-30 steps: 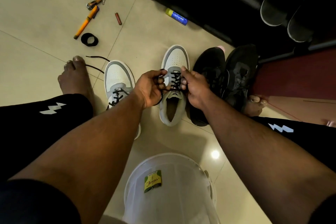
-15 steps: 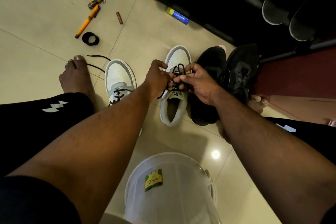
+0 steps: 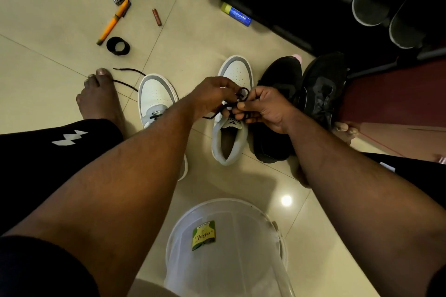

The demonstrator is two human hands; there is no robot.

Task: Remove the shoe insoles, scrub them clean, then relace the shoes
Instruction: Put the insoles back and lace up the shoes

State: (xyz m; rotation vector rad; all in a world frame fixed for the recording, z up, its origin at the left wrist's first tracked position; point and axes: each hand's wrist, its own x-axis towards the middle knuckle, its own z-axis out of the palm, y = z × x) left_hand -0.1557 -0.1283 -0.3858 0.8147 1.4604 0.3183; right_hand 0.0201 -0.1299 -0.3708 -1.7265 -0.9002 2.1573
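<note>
The black lace point(image 3: 241, 97) sits in the middle of the frame, raised just above the tongue of the right-hand white shoe point(image 3: 231, 113), which stands on the floor point(image 3: 60, 7) with its toe pointing toward the top. The left hand point(image 3: 212, 96) and the right hand point(image 3: 263, 108) meet over it, both with fingers curled and pinching the lace; a small loop stands up between them and a loose end trails down left. Held this close together, the hands look to be forming the bow, so the lacing of this shoe seems nearly done.

Left of it, the other white shoe point(image 3: 156, 96) is partly hidden by the left forearm; its own lace ends point(image 3: 128, 77) lie slack on the floor beside a bare foot point(image 3: 99, 96), likely still to be tied. Touching the worked shoe on the right is a pair of black shoes point(image 3: 301, 94), crowding the right hand. A white bucket point(image 3: 229, 260) fills the bottom centre. Upper left lie an orange tool point(image 3: 112, 25) and a black ring point(image 3: 118, 45).
</note>
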